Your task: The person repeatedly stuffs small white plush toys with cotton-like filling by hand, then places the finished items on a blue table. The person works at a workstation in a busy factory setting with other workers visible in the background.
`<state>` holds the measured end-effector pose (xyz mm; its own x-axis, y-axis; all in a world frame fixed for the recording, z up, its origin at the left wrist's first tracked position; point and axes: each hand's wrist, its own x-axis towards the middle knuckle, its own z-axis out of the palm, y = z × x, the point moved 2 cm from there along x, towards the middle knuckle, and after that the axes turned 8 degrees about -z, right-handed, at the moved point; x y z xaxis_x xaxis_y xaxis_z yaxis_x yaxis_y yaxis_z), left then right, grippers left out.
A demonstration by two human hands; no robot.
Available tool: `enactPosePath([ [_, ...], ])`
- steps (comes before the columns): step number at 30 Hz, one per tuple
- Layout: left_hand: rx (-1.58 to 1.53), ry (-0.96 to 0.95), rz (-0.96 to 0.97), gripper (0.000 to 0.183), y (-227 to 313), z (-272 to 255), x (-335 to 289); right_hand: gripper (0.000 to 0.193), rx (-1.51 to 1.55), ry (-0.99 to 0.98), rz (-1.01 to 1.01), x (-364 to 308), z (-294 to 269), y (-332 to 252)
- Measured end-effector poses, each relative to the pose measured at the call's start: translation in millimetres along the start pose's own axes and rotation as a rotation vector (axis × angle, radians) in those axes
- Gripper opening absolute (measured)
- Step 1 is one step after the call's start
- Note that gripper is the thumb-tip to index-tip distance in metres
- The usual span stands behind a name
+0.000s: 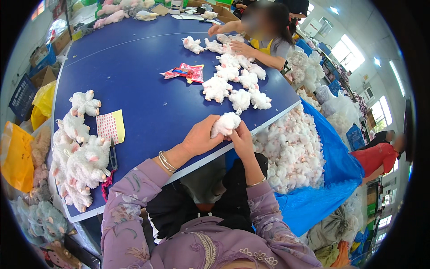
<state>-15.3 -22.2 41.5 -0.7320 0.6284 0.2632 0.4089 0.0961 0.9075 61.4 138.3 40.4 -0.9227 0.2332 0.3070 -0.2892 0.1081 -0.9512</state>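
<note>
Bearing white plush toys [217,88], a blue table [130,74] stands amid bags [17,156].

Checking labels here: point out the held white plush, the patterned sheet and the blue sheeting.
Held white plush [225,124], head view: fluffy body.
Patterned sheet [108,126], head view: marked face.
Blue sheeting [339,162], head view: sloping side.

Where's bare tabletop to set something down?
Free: middle of the blue table, between red packet and patterned sheet, reaching to the person's left hand. Crowded: the left edge, under a pile of white plush toys, and the right side, where a toy cluster runs up to the co-worker's hands.
</note>
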Motion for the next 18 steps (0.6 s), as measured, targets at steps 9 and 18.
enactPosePath([
  [9,-0.029,0.076,0.144,0.044,-4.9,13.5,4.1,0.025,-0.293,0.119,-0.086,2.6,9.2,-14.3],
  [18,-0.618,-0.094,-0.189,0.024,-10.1,15.6,3.0,0.027,-0.148,0.022,-0.058,-7.9,-19.3,-14.2],
])
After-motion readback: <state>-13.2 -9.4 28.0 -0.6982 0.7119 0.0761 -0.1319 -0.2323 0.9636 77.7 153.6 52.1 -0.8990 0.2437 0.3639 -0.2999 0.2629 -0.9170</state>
